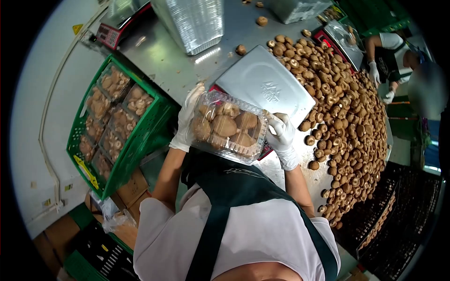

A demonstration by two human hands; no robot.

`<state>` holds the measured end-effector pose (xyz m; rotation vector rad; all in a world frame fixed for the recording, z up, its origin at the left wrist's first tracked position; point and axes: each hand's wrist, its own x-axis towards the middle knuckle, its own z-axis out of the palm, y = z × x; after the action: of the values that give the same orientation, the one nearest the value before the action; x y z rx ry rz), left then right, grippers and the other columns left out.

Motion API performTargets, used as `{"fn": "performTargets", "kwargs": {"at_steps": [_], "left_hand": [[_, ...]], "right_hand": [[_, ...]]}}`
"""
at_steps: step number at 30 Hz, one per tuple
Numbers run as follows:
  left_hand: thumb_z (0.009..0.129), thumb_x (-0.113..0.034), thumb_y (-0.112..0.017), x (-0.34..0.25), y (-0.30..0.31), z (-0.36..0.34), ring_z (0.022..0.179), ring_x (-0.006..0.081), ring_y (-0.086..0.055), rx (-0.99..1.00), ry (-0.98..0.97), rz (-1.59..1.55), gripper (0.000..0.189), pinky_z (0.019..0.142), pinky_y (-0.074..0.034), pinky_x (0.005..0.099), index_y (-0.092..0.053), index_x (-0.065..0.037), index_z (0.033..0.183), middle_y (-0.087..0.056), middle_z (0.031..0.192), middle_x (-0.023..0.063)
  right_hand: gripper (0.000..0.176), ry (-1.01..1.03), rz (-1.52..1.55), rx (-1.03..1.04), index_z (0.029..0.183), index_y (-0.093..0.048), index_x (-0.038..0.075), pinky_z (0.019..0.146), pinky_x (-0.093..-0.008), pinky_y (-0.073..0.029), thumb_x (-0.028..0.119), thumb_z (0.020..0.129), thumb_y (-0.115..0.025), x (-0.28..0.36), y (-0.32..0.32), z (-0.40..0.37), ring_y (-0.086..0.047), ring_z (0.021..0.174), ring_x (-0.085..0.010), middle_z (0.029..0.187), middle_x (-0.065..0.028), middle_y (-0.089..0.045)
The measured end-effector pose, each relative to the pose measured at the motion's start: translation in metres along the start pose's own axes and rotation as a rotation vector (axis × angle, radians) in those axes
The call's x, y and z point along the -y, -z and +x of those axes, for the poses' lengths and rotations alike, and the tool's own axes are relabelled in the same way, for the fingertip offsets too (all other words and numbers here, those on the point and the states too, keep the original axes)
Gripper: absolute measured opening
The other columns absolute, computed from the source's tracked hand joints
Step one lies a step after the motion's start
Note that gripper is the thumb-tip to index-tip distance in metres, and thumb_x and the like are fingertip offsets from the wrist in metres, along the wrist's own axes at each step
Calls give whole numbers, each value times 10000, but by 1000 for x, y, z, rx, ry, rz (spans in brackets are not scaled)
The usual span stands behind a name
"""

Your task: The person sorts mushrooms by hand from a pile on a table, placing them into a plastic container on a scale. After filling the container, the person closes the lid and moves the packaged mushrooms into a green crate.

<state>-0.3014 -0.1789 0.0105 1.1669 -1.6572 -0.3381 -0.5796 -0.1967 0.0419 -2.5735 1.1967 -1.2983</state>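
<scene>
A clear plastic box (228, 126) full of brown mushrooms is held between my two gloved hands, its lid closed over them. My left hand (188, 119) grips the box's left side, and my right hand (282, 138) holds its right edge. Just beyond the box lies the flat silver plate (267, 84) of a red scale. To the right of the plate a large heap of loose mushrooms (347, 126) spreads over the metal table (161, 58).
A green crate (140, 133) with several filled boxes stands at the left. Stacked empty trays (190, 23) are at the top. Another scale (344, 42) and a co-worker (391, 56) with gloved hands are at the upper right. Black crates (398, 210) stand at the lower right.
</scene>
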Motion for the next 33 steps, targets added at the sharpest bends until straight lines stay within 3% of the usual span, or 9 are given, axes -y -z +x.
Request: {"fn": "performTargets", "kwargs": {"at_steps": [5,9,12,14,17,19,22,24,33], "left_hand": [[698,-175,-747,11,-36,8,1335,316,-300,212,123,-109,895,1101,-267,397,-231,7,1406,-284,1445,180],[683,-101,-728,-21,-47,31,1336,298,-304,393,366,-510,925,1086,-287,379,-181,24,1419,-295,1435,195],[703,-248,-775,-22,-59,50,1178,318,-505,466,281,-220,836,988,-402,376,-336,41,1353,-511,1254,226],[722,-404,-749,-15,-65,62,895,315,-618,518,180,63,690,809,-475,395,-504,-9,1233,-641,988,167],[700,-460,-738,-22,-70,86,969,314,-582,686,354,187,726,822,-453,400,-507,-27,1234,-599,1096,169],[650,-481,-753,-34,-79,104,1143,326,-489,389,-50,391,791,933,-391,441,-488,-62,1267,-477,1293,174],[617,-458,-780,-44,-89,133,1273,360,-358,662,-239,239,897,1036,-285,471,-418,-82,1347,-326,1425,190],[549,-581,-763,-47,-104,133,1301,357,-317,912,-280,203,1006,1037,-249,508,-400,-126,1370,-301,1441,179],[553,-430,-734,-65,-123,125,1246,378,-357,830,-399,276,858,985,-259,525,-468,-137,1314,-337,1401,203]], "right_hand": [[277,-369,220,129,906,-649,89,584,-290,-491,8,650,-719,-12,16,-26,-603,655,-222,771,-80,-592],[160,-833,500,317,873,-629,42,612,-261,-474,68,733,-701,-20,36,-42,-567,659,-111,740,-37,-610],[110,-1095,740,302,800,-568,28,618,-220,-454,68,773,-668,-34,43,-52,-523,605,-69,691,-3,-594],[86,-1299,1070,115,852,-577,20,612,-230,-472,17,787,-634,-43,52,-56,-561,598,-98,692,-28,-604],[86,-1312,1077,57,886,-576,8,625,-265,-492,20,803,-594,-54,54,-64,-598,614,-144,696,-68,-627],[144,-1347,1110,26,936,-562,11,632,-266,-493,27,804,-618,-55,54,-65,-602,633,-141,722,-64,-637],[254,-1296,1152,-43,1033,-538,4,650,-253,-497,9,801,-640,-46,56,-51,-605,684,-117,780,-51,-630],[320,-1321,1155,-80,1057,-515,21,657,-232,-494,6,783,-681,-44,51,-47,-598,721,-94,790,-30,-622],[279,-1385,887,-527,982,-507,14,610,-211,-492,-60,744,-633,-42,20,-38,-549,644,-69,702,0,-555]]}}
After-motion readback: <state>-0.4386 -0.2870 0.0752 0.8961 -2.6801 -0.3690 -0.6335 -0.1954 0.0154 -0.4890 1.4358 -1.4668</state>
